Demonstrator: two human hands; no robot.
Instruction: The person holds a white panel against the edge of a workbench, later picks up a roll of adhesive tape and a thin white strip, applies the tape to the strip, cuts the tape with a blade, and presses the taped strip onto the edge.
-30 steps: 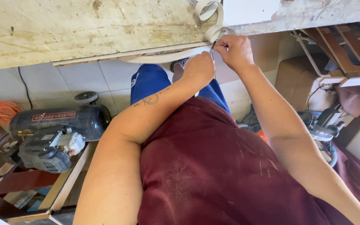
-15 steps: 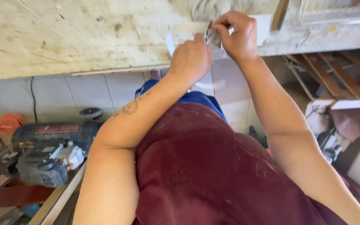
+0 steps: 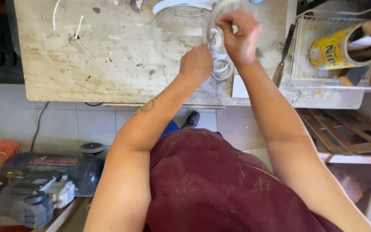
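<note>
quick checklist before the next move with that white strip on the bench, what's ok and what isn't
1. Both hands on the work: left hand and right hand are both at the coiled white strip. Ok.
2. Grip of the right hand: fingers pinch the strip near its top. Ok.
3. What the left hand holds: hidden by the closed fist. Cannot tell.
4. Loose coils: loops lie on the workbench below the hands, untangled as far as visible. Ok.
5. Chisel lies close to the right forearm. Not ok.
6. Yellow can sits tipped in the wire rack, apart from the hands. Ok.
</note>
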